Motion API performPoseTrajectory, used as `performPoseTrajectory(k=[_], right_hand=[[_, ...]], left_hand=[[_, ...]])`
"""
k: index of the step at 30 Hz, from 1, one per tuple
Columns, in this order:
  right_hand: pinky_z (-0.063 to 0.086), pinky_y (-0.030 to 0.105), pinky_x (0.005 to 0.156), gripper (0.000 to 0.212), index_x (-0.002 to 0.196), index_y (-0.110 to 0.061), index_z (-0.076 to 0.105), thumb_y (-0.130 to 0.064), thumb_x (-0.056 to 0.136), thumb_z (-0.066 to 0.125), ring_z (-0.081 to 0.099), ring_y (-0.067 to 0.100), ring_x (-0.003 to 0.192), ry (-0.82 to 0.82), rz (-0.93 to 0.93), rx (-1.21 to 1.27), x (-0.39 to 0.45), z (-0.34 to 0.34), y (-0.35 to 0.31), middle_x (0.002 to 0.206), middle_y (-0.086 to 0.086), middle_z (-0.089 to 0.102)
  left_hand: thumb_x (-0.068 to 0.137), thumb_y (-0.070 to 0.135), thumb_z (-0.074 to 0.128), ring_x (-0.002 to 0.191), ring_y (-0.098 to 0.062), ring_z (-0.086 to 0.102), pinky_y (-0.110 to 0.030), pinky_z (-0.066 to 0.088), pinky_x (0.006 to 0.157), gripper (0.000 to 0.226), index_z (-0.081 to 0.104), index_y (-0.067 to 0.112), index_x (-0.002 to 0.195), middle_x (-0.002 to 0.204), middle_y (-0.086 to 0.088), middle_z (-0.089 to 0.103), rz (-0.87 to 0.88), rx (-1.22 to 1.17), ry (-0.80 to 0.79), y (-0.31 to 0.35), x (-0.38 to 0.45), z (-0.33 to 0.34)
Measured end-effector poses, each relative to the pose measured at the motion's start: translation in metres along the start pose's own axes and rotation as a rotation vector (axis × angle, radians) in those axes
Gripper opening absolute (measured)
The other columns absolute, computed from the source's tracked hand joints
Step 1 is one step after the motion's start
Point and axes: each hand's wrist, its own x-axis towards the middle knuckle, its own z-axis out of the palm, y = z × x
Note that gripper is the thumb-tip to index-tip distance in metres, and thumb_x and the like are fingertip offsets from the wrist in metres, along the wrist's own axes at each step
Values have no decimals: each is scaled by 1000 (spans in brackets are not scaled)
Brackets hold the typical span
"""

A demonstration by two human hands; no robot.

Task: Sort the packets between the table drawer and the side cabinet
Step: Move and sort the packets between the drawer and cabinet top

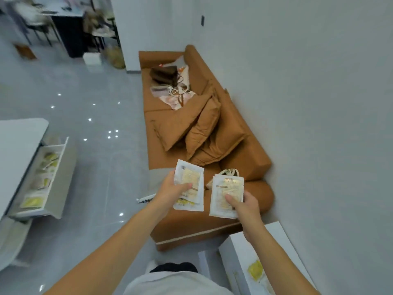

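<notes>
My left hand (176,189) grips a small stack of white packets (192,177) with pale yellow fronts, thumb across the top one. My right hand (244,202) pinches another white and yellow packet (226,189), thumb on its face. Both are held up over the near end of the brown sofa (191,128). At the left the white table's drawer (45,177) stands pulled out, with several yellow-green packets inside. At the bottom right is the white side cabinet (238,250), and a yellow packet (255,270) lies on it.
Brown cushions (204,124) and bags (165,76) lie on the sofa, which runs along the white wall (319,103). A small cloth bag (230,172) sits behind the packets. Glossy grey floor (95,113) spreads between table and sofa. Chairs and a dark table stand far back.
</notes>
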Motion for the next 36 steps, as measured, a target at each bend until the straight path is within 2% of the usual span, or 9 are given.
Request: performPoseTrajectory(k=[2, 9, 15, 18, 21, 26, 30, 34, 36], right_hand=[[63, 28, 71, 27, 115, -25, 67, -15, 91, 75, 75, 12, 92, -95, 3, -19, 1, 42, -9, 106, -7, 76], [60, 23, 68, 23, 112, -23, 68, -10, 93, 72, 75, 8, 89, -388, -22, -118, 6, 215, -27, 105, -6, 77], [61, 42, 89, 27, 117, -13, 70, -9, 91, 74, 76, 19, 96, -580, -16, -166, 12, 399, -27, 108, 2, 78], [61, 46, 90, 26, 116, -12, 70, -8, 91, 73, 76, 23, 95, -660, 13, -208, 7, 489, -28, 104, 4, 79], [62, 45, 86, 24, 116, -12, 69, -8, 92, 72, 76, 24, 93, -748, 31, -248, 2, 567, -30, 103, 4, 79], [62, 44, 83, 25, 117, -15, 68, -9, 92, 71, 77, 23, 92, -866, 72, -348, 13, 678, -26, 103, 3, 79], [62, 40, 81, 25, 116, -18, 68, -10, 92, 71, 76, 21, 93, -943, 88, -430, 37, 759, -13, 105, 2, 78], [61, 33, 79, 27, 115, -20, 68, -10, 90, 73, 75, 19, 93, -999, 76, -541, 82, 848, -6, 106, 1, 77], [60, 31, 79, 25, 113, -22, 68, -10, 91, 72, 75, 18, 95, -1023, 71, -582, 116, 894, -1, 108, 1, 77]], left_hand=[[92, 9, 70, 100, -21, 71, -34, 60, 75, 43, 52, 24, 128, 119, -1, 69, -13, -33, 89, -5, -4, -42], [89, 1, 65, 98, -21, 72, -33, 59, 72, 45, 55, 24, 126, 114, 0, 71, -33, -192, 334, -30, -5, -209], [90, 0, 66, 99, -21, 72, -36, 59, 74, 43, 56, 25, 123, 112, 0, 72, -38, -302, 491, -55, -1, -375], [89, -2, 67, 97, -21, 72, -34, 59, 68, 42, 59, 23, 122, 111, -2, 73, -65, -363, 598, -66, -9, -452], [89, 0, 66, 100, -24, 73, -42, 61, 78, 41, 61, 22, 124, 114, -5, 74, -87, -436, 673, -78, -15, -515], [93, -5, 53, 95, -23, 71, -37, 57, 71, 35, 62, 25, 106, 105, -2, 73, -125, -564, 829, -92, -1, -584], [93, -7, 49, 93, -22, 71, -35, 57, 68, 38, 62, 26, 105, 103, 0, 73, -191, -626, 899, -107, 32, -626], [92, -6, 49, 99, -25, 71, -44, 59, 84, 38, 63, 27, 106, 107, -1, 74, -254, -673, 942, -116, 94, -679], [92, -5, 50, 99, -24, 72, -43, 59, 82, 40, 65, 26, 112, 109, -2, 75, -272, -706, 963, -122, 134, -707]])
